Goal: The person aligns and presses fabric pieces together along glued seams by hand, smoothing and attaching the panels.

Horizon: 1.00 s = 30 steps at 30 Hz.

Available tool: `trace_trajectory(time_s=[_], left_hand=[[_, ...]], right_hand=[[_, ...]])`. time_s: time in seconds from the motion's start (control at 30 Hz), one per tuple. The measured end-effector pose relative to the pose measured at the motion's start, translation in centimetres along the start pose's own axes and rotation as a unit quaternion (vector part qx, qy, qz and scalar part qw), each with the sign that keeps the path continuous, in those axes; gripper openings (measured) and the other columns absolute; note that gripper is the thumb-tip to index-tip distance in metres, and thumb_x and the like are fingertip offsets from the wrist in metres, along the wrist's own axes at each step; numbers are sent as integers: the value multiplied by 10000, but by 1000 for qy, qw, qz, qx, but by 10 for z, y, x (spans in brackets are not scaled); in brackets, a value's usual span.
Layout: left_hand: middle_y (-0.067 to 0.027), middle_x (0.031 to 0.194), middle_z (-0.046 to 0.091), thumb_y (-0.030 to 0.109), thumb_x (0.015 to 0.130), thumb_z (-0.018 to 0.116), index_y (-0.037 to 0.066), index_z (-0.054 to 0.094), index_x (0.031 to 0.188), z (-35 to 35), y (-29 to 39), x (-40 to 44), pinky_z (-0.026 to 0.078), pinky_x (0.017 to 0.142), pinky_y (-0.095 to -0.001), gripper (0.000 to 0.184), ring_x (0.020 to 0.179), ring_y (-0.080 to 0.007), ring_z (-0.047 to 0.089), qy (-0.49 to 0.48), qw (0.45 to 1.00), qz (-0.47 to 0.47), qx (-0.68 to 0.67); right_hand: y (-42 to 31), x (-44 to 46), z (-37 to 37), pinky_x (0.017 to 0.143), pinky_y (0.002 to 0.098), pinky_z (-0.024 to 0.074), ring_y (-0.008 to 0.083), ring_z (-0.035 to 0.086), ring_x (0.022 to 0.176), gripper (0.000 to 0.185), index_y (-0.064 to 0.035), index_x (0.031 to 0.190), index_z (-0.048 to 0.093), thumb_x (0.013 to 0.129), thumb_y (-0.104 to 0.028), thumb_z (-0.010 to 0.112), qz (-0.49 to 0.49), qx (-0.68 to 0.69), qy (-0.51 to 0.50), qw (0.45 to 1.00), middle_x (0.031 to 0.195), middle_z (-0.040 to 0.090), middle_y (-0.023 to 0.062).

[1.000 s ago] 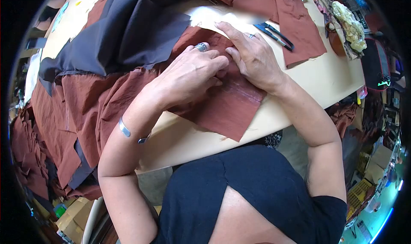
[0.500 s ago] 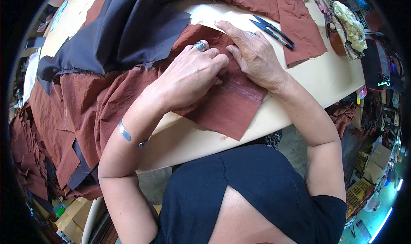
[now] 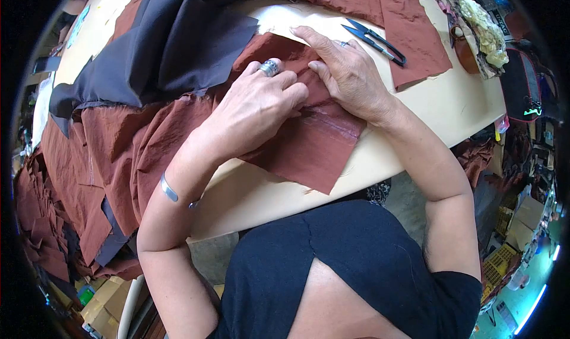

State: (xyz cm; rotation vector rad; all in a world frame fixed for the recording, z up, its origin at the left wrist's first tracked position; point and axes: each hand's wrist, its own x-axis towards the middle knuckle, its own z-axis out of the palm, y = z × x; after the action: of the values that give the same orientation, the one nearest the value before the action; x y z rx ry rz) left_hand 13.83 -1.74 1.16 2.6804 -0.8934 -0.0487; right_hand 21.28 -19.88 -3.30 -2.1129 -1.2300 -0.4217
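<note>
Rust-brown fabric [image 3: 309,158] lies on the pale table, with a pale line running across its lower part. My left hand [image 3: 258,104], wearing a wide ring and a silver bracelet, is closed over this fabric with curled fingers. Its fingertips are mostly hidden beneath the knuckles and seem to pinch the cloth. My right hand [image 3: 353,80] rests at the fabric's right edge. Its index finger stretches forward, and the thumb sits apart from it on the cloth. Black thread snips [image 3: 380,45] lie just beyond the right hand.
Dark navy fabric [image 3: 184,54] is heaped at the back left, joined along a frayed edge to more brown cloth [image 3: 136,149] hanging off the table [image 3: 451,107]. Another brown strip [image 3: 412,39] is at the back right, near a patterned cloth bundle [image 3: 475,39]. Cardboard boxes [image 3: 107,306] stand below.
My left hand has shifted slightly left and towards me over the brown fabric. My right hand stays almost where it was; the whole view has moved a little.
</note>
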Motion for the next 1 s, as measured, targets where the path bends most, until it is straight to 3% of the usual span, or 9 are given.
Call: trace_trajectory(time_s=[0.13, 0.43, 0.73, 0.83, 1.0], left_hand=[[-64, 841, 530, 131, 815, 576, 102, 587, 857, 2, 0, -2, 370, 773, -380, 53, 821, -253, 521, 8, 999, 10, 38], [-46, 879, 534, 145, 821, 586, 125, 602, 905, 8, 12, 3, 357, 792, -365, 87, 890, -241, 520, 23, 1000, 10, -12], [-48, 859, 523, 91, 825, 545, 125, 611, 898, 0, 11, 4, 349, 797, -373, 105, 881, -242, 502, -27, 999, 27, -11], [-51, 857, 519, 110, 833, 536, 121, 611, 897, 8, 22, 7, 348, 803, -378, 99, 877, -246, 499, 32, 999, 40, -6], [-54, 854, 514, 144, 836, 540, 126, 617, 892, 20, 26, 9, 337, 777, -382, 97, 865, -236, 492, 49, 999, 18, 5]], right_hand=[[0, 0, 0, 709, 372, 456, 252, 622, 872, 573, -122, 1337, 397, 794, -52, 567, 7, 0, -16, 1000, 1030, 634, 112], [3, 0, 2, 739, 366, 428, 212, 619, 821, 528, -143, 1321, 429, 808, -98, 545, -13, -31, -13, 999, 949, 642, 70], [5, -2, 5, 737, 334, 407, 180, 619, 810, 559, -184, 1314, 444, 776, -207, 596, -36, -10, -1, 999, 919, 645, 39], [2, 0, -3, 763, 352, 429, 214, 626, 901, 535, -138, 1311, 471, 796, -76, 601, -7, -25, -57, 998, 1162, 612, 59], [3, -1, -5, 722, 342, 435, 199, 631, 815, 536, -138, 1298, 482, 780, -93, 613, -16, -54, -53, 997, 1039, 647, 56]])
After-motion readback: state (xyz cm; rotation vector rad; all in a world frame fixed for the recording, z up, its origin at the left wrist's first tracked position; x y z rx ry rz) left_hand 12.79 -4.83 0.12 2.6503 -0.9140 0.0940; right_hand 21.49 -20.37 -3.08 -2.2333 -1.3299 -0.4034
